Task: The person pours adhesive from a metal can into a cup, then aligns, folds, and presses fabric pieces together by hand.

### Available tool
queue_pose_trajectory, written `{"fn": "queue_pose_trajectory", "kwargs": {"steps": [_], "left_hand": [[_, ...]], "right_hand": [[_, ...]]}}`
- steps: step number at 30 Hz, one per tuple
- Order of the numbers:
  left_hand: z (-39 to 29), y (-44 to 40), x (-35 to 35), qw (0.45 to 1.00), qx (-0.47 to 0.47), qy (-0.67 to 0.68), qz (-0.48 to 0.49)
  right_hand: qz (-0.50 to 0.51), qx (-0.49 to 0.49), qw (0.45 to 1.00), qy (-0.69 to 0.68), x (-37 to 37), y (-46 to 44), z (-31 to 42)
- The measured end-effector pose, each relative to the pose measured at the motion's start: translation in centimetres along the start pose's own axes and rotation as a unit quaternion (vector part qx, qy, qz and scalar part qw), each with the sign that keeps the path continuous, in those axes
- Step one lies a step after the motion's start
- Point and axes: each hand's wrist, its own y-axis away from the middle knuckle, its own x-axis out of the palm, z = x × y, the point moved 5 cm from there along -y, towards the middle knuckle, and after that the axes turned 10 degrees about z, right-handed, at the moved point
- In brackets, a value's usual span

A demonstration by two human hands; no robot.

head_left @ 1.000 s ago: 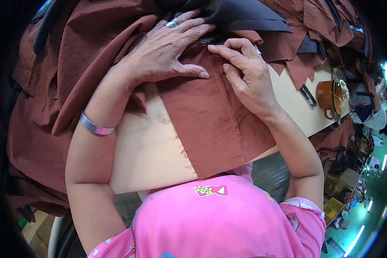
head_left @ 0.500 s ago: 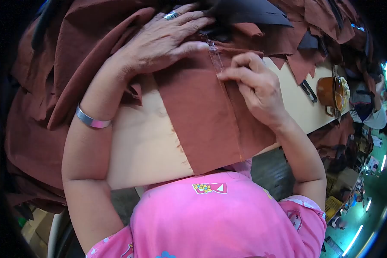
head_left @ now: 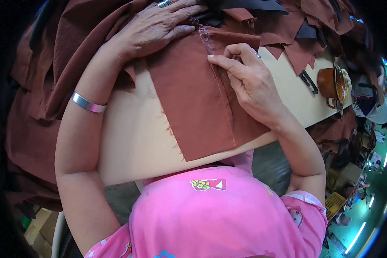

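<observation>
A reddish-brown fabric panel (head_left: 189,99) lies on the pale tabletop, with frayed threads along its left edge. A seam with a shiny, see-through strip at its far end (head_left: 205,38) runs down the panel. My left hand (head_left: 159,28), wearing a ring, rests flat on the panel's far left part with fingers stretched out. At the seam, my right hand (head_left: 249,79) has thumb and index finger pinched together on the cloth beside the strip. Its other fingers are curled in.
Piled brown cloth (head_left: 77,64) covers the left side, and brown and black scraps (head_left: 288,38) lie at the back. To the right are a small black tool (head_left: 308,82) and a brown cup (head_left: 327,86). Another person (head_left: 376,105) is at far right.
The whole scene sits slightly higher in view, the panel and both hands having shifted up and left. My right hand keeps its pinch at about the same spot along the seam.
</observation>
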Motion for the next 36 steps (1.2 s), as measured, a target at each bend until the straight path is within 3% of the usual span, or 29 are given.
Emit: {"fn": "queue_pose_trajectory", "kwargs": {"steps": [8, 16, 20, 22, 23, 24, 26, 32, 36], "left_hand": [[-0.1, 0.0, -0.2, 1.0, -0.003, 0.003, -0.014], [-0.1, 0.2, -0.2, 1.0, -0.015, -0.008, -0.014], [0.4, 0.2, 0.8, 0.998, -0.004, -0.028, -0.052], [0.6, -0.2, 0.9, 0.995, -0.008, -0.074, -0.072], [0.6, -0.2, 0.8, 0.996, -0.013, -0.062, -0.065], [0.6, -0.3, 0.6, 0.997, -0.019, -0.052, -0.055], [0.4, 0.0, 0.5, 0.997, -0.034, -0.049, -0.042], [-0.2, 0.1, 0.1, 0.997, -0.056, -0.034, -0.041], [0.3, 0.0, 0.6, 0.995, -0.029, -0.053, -0.074]], "right_hand": [[0.096, -0.104, 0.984, 0.105, 0.4, 5.4, 3.5], [0.05, -0.148, 0.976, 0.154, 1.5, 10.0, 6.1], [0.104, -0.081, 0.986, -0.103, -2.3, 9.4, 4.0], [-0.069, 0.055, 0.995, -0.038, -8.3, 11.8, 0.9], [-0.133, 0.14, 0.975, 0.114, -12.1, 11.5, 0.3], [-0.163, 0.201, 0.958, 0.124, -15.0, 11.7, -1.1], [-0.059, 0.295, 0.908, 0.291, -18.6, 14.6, -5.3], [0.063, 0.378, 0.862, 0.332, -19.2, 16.6, -11.3], [0.032, 0.329, 0.906, 0.263, -19.6, 16.2, -10.5]]}}
